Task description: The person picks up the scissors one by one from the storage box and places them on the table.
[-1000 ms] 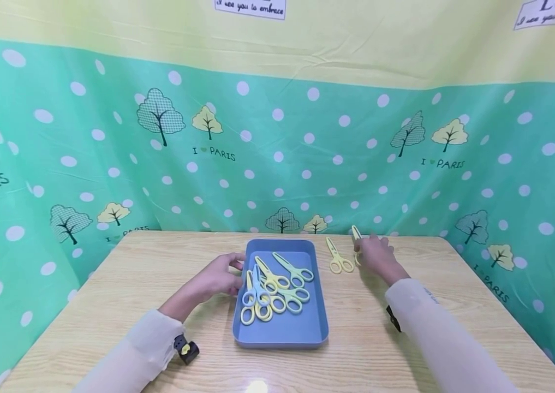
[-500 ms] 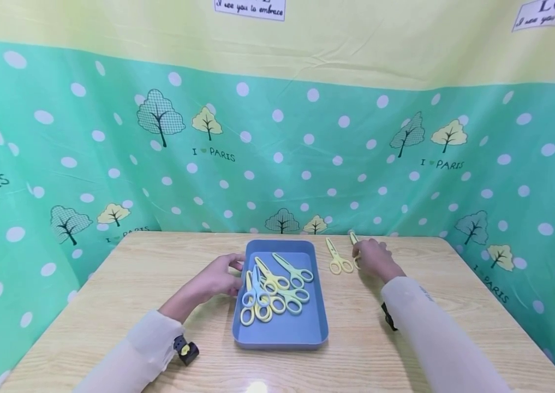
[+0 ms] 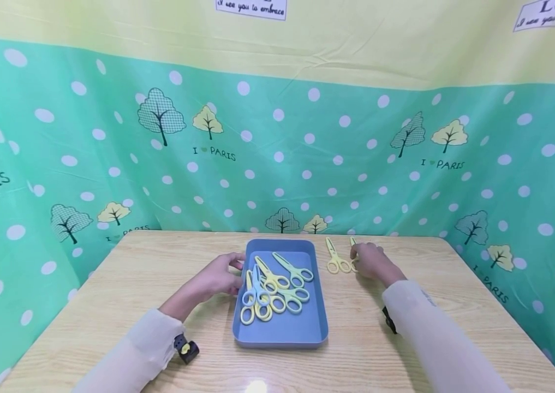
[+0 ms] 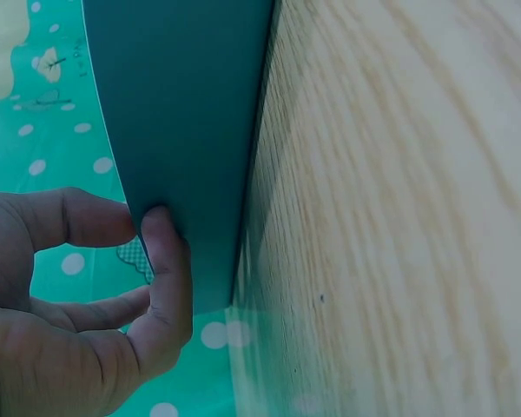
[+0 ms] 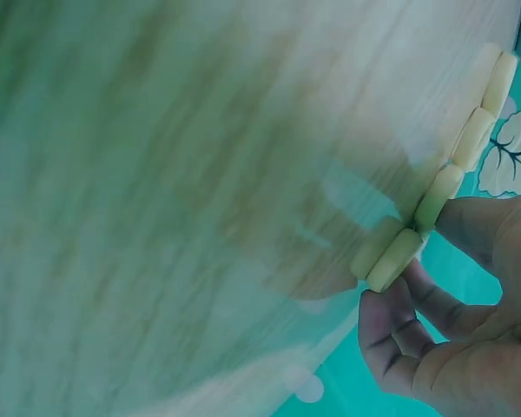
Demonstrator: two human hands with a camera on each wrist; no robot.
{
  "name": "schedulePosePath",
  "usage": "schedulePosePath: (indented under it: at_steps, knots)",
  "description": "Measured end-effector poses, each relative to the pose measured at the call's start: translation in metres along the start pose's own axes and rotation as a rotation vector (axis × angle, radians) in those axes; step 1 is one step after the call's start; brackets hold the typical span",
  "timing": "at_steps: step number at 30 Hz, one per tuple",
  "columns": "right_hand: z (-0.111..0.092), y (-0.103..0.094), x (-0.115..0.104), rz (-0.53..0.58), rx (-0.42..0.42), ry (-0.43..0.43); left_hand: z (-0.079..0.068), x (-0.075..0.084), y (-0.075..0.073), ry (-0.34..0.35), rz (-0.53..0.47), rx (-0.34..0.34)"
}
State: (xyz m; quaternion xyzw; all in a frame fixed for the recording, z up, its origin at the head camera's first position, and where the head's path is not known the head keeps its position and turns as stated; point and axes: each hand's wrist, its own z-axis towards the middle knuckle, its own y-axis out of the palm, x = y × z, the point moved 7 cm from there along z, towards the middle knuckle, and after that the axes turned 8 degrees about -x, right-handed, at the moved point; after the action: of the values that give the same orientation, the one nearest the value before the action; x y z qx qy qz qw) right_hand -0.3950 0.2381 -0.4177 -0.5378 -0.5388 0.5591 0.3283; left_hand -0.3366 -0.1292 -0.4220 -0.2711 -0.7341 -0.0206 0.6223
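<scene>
My left hand (image 3: 220, 275) is at the left side of a blue tray (image 3: 284, 338), its bent fingers pinching the rim. In the left wrist view one fingertip lies on the outer face of the tray wall (image 4: 182, 104). Several scissors, such as a light blue pair (image 3: 256, 289) and a green pair (image 3: 293, 268), lie piled in the tray. My right hand (image 3: 375, 261) pinches the handles of a yellow pair of scissors (image 3: 353, 240) on the table; most of that pair is hidden by the fingers. Another yellow pair of scissors (image 3: 337, 259) lies just left, its handle rings beside the held ones.
The wooden table (image 3: 169, 245) carries the tray near its middle. A green and yellow printed cloth (image 3: 277, 164) hangs right behind the table's far edge and along both sides.
My right hand has moved slightly down and left, drawing the yellow scissors closer to the neighbouring yellow pair. The left hand and tray stay where they were.
</scene>
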Motion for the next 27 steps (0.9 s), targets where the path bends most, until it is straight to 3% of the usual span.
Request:
schedulePosePath:
  at_steps: [12,20,27]
  knots:
    - [-0.006,-0.004,-0.007,-0.012,-0.026,-0.044,0.001,-0.002,-0.001,0.001,0.002,0.000]
    - [-0.012,-0.019,-0.014,-0.039,0.041,-0.086,0.000,0.000,-0.002,0.001,-0.001,0.001]
    - [-0.013,-0.022,-0.035,-0.059,0.078,-0.137,0.000,0.000,-0.001,-0.002,0.002,-0.002]
